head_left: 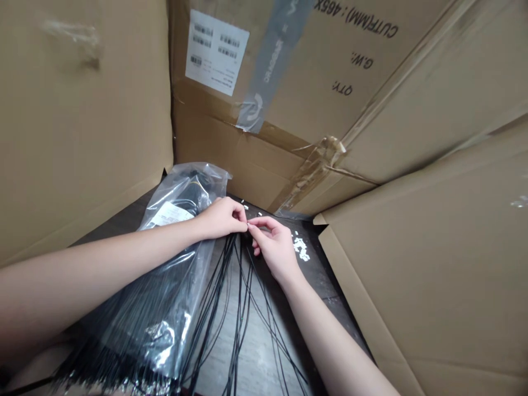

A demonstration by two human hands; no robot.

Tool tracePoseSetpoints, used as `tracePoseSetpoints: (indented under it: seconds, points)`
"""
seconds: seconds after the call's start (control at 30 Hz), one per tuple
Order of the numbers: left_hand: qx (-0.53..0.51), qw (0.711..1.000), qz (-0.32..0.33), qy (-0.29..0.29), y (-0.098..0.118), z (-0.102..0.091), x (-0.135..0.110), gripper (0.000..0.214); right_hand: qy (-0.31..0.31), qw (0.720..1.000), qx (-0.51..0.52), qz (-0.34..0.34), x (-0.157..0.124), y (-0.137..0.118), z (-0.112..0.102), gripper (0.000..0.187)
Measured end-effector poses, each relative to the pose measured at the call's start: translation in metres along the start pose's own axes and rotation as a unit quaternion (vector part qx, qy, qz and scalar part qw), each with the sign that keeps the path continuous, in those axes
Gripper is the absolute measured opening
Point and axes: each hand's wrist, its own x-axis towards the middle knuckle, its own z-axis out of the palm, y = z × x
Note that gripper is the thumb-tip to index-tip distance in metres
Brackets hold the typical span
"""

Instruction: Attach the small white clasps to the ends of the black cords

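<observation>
My left hand and my right hand meet fingertip to fingertip above the dark table. Both are closed in a pinch. A thin black wire appears to be in the left fingertips. What the right thumb and forefinger pinch is too small to make out. Loose black wires run from under the hands toward the near edge. Small white pieces, perhaps connectors, lie in a pile just right of my right hand, and a few are scattered behind the hands. A clear plastic bag full of black wires lies beneath my left forearm.
Cardboard surrounds the table: a brown panel at left, another panel at right, and a large taped carton at the back. A white label is stuck on the carton.
</observation>
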Motion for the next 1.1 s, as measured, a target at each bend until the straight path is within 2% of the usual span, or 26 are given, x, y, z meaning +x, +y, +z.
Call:
tracePoseSetpoints:
  seconds: [0.63, 1.1]
  points:
    - [0.030, 1.000, 0.009, -0.005, 0.0034, -0.0015, -0.0011, 0.018, 0.010, 1.000, 0.010, 0.005, 0.0027, -0.0040, 0.0050, 0.028]
    - [0.010, 1.000, -0.019, -0.015, 0.0043, 0.0000, 0.0046, 0.020, 0.003, 1.000, -0.003, -0.007, 0.0086, -0.0039, -0.0014, 0.015]
